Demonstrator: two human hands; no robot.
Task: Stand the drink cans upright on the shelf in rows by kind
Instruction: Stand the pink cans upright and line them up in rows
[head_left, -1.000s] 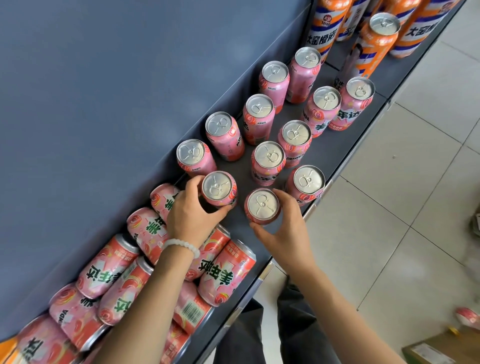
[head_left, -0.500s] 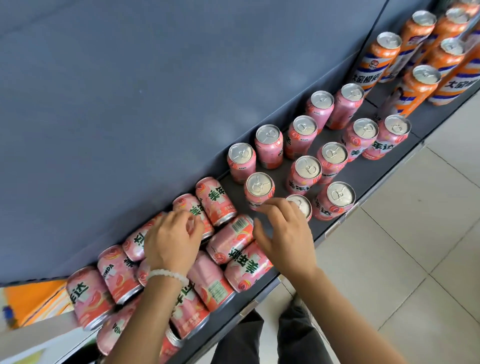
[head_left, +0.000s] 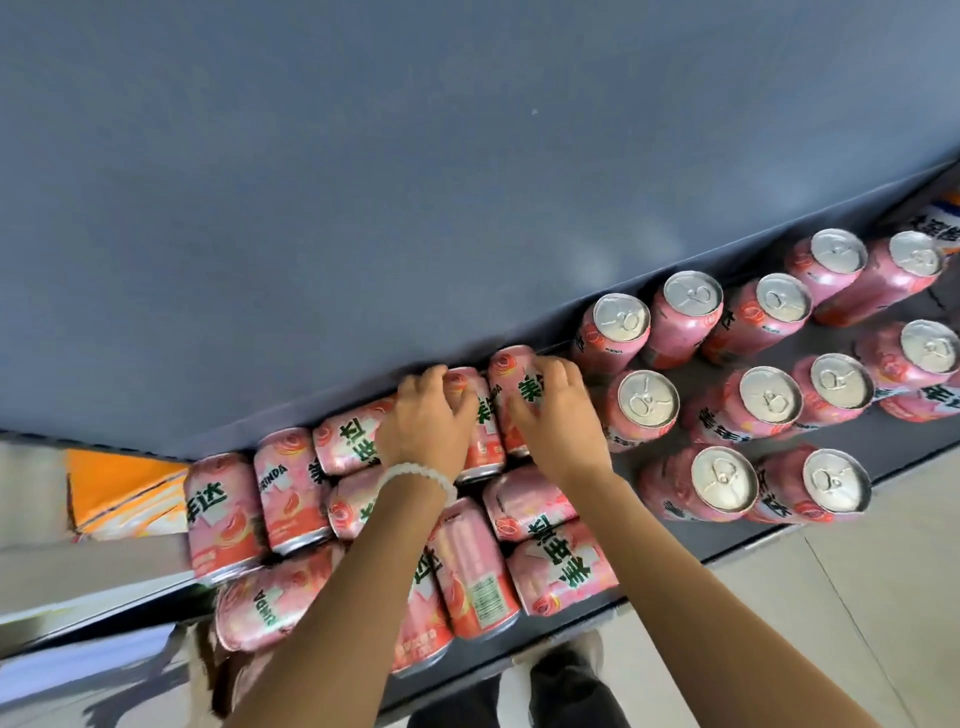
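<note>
— From the head view, how do the hands sit?
— Both reach to the back of the shelf (head_left: 727, 540). The left hand (head_left: 426, 423) curls its fingers over a lying pink can (head_left: 475, 431); the right hand (head_left: 558, 421) grips the neighbouring lying can (head_left: 511, 395).
— And the cans?
— Pink, green lettering. The lying pile (head_left: 467, 566) fills the shelf's left; the upright cans (head_left: 763, 400) stand in rows to the right, silver tops showing.

A dark grey shelf (head_left: 691, 540) is seen. On its right part, pink cans (head_left: 724, 483) are stood upright in rows; on its left part, more pink cans (head_left: 563, 569) are laid on their sides.
</note>
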